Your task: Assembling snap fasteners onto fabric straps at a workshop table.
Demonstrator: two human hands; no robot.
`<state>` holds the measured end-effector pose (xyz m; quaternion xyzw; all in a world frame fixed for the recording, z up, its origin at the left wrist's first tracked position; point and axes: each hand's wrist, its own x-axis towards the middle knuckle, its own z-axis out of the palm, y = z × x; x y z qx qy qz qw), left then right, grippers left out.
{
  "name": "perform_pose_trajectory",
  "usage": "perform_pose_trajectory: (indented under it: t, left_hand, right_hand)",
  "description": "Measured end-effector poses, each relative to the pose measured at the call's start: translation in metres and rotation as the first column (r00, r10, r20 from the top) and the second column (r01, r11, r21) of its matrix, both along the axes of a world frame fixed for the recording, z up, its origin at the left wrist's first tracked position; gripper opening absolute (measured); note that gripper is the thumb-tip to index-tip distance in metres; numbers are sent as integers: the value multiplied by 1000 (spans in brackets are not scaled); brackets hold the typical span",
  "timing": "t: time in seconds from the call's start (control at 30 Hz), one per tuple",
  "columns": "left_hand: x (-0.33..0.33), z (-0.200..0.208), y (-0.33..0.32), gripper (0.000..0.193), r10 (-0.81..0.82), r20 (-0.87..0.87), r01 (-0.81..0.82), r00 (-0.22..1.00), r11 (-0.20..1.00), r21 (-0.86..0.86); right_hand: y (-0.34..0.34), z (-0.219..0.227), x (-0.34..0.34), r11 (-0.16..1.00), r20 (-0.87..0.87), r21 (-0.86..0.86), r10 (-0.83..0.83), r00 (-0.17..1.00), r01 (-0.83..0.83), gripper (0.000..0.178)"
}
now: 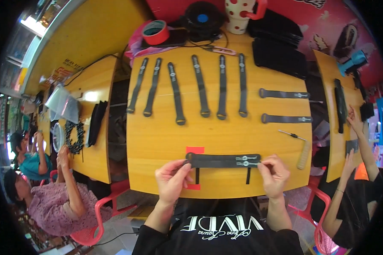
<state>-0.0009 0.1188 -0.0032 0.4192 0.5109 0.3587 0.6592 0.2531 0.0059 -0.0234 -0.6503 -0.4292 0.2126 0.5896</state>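
Observation:
Two dark grey hook-and-loop straps lie one against the other across the table's near edge. The far strap has a rounded eyelet at its left end. Closed in a pinch, my left hand grips the left end of the near strap, its eyelet hidden by the fingers. My right hand pinches the same strap's right end, beside a small white print. Below the straps, two short black strips run toward the table edge. Red tape shows just beyond the straps' left end, with another red piece nearer me.
Similar straps lie spread over the yellow table. At right are a thin hooked tool and a clear coil. Tape roll, black fan, spotted mug and black stacks stand behind. People work at both sides.

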Motion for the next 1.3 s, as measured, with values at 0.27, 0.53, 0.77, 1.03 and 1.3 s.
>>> perform_pose_trajectory:
  t: [0.27,0.53,0.77,1.03,1.3]
  left_hand:
    - [-5,11,-4,13,-34,0,34,999,997,63]
    - [-8,6,1,10,-27,-109,41,994,991,130]
    - [-3,-3,3,11,22,-86,-12,996,993,121]
    - [1,-3,3,10,56,-94,-42,994,988,151]
    - [4,-2,2,6,74,-148,-58,986,992,110]
  right_hand:
    - [-8,7,6,996,-287,36,87,954,-80,11]
    - [1,0,-1,1000,-202,4,18,979,-18,12]
    - [-2,-5,-5,995,-126,-92,-40,991,29,17]
    - [1,-5,-8,987,-57,-138,-95,994,87,18]
    - [0,-4,-9,981,-1,-144,-135,991,133,16]
